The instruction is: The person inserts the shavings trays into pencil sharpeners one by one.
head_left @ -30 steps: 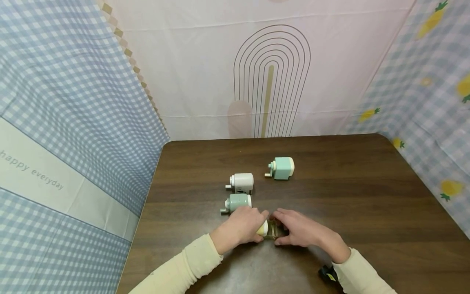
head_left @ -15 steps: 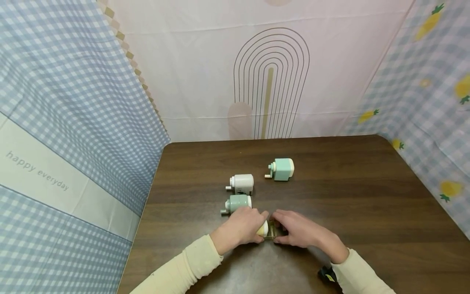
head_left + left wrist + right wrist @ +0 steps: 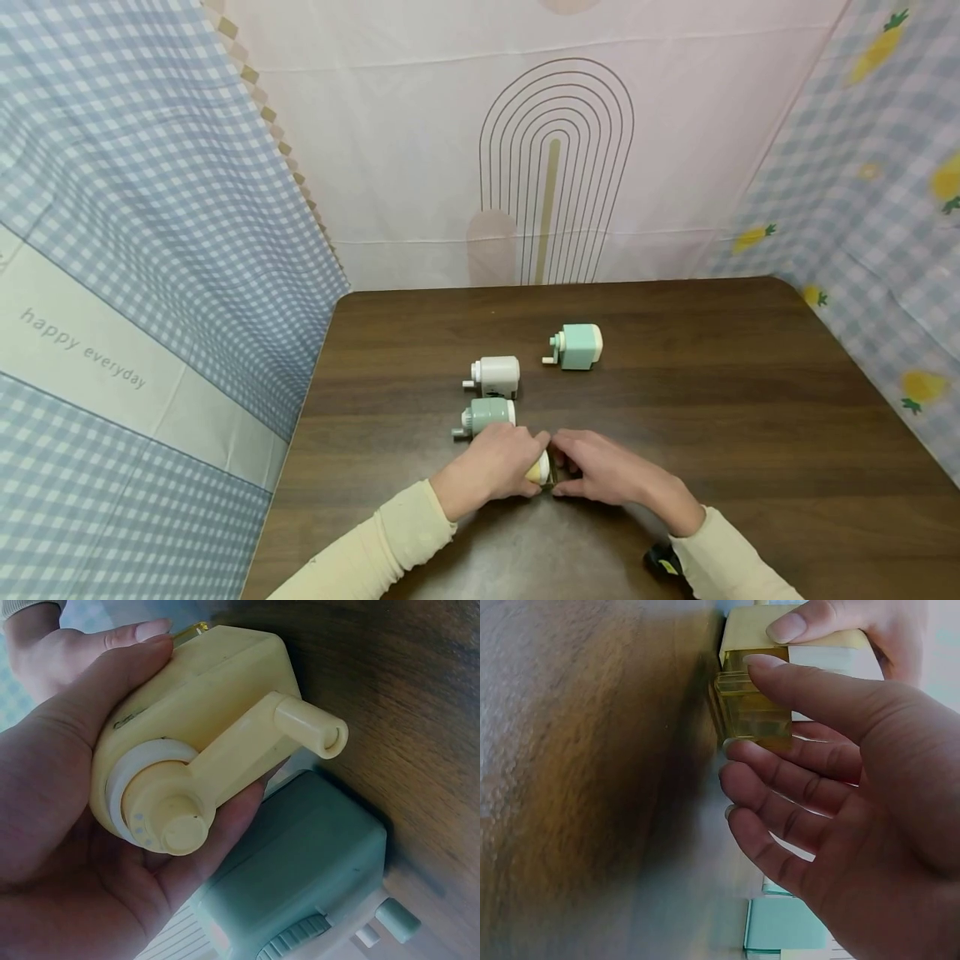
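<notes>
In the left wrist view a pale yellow crank pencil sharpener (image 3: pixel 217 675) sits in the grip of my left hand (image 3: pixel 493 460), thumb on one side and fingers on the other. Its crank handle (image 3: pixel 311 724) faces that camera. At the opposite end, a see-through yellow shavings drawer (image 3: pixel 761 712) sticks partly out of the body. My right hand (image 3: pixel 611 467) pinches this drawer between thumb and index finger, the other fingers loosely bent. Just beyond the left hand stands a grey-green crank sharpener (image 3: pixel 491 411). In the head view the hands cover much of the yellow sharpener.
A white crank sharpener (image 3: pixel 500 375) stands behind the grey-green one. Farther back and right is a mint sharpener (image 3: pixel 578 346). A small black item (image 3: pixel 663 562) lies by the right sleeve, partly covered. Patterned cloths hang around the brown table (image 3: pixel 750 400).
My right hand has shifted slightly left, and the drawer has slid farther into the yellow sharpener. The left hand keeps its hold in the same place.
</notes>
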`<move>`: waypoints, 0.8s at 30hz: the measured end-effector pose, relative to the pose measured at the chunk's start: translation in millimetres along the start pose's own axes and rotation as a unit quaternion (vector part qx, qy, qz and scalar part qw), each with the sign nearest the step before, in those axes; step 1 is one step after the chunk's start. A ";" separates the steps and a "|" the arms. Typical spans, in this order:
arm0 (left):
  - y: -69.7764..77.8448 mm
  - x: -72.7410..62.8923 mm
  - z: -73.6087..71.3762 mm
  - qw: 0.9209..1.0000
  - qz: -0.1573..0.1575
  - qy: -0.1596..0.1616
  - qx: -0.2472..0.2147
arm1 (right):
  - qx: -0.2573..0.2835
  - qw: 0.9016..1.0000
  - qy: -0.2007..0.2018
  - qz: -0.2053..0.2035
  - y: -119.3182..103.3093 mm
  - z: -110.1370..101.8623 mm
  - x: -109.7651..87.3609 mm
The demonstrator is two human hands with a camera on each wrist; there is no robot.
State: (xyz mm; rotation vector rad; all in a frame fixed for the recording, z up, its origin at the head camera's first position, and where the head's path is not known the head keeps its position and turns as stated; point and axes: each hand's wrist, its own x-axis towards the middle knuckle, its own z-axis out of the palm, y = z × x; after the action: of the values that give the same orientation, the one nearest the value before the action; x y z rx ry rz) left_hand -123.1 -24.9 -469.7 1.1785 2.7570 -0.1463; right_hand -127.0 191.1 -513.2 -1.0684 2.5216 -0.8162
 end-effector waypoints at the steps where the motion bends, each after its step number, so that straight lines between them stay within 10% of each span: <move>1: 0.0 -0.1 0.2 1.000 0.000 0.001 0.000 | 0.002 1.000 0.000 0.000 0.0 0.0 0.2; 24: -0.7 -0.6 4.6 1.000 0.002 0.024 -0.004 | 0.069 0.997 -0.011 0.026 0.8 1.3 9.3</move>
State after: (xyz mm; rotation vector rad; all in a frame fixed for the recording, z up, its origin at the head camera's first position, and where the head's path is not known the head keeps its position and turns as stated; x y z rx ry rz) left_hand -122.8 -26.4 -474.1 1.2019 2.7930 -0.1064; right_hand -133.3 184.2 -515.0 -0.9579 2.4238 -0.9443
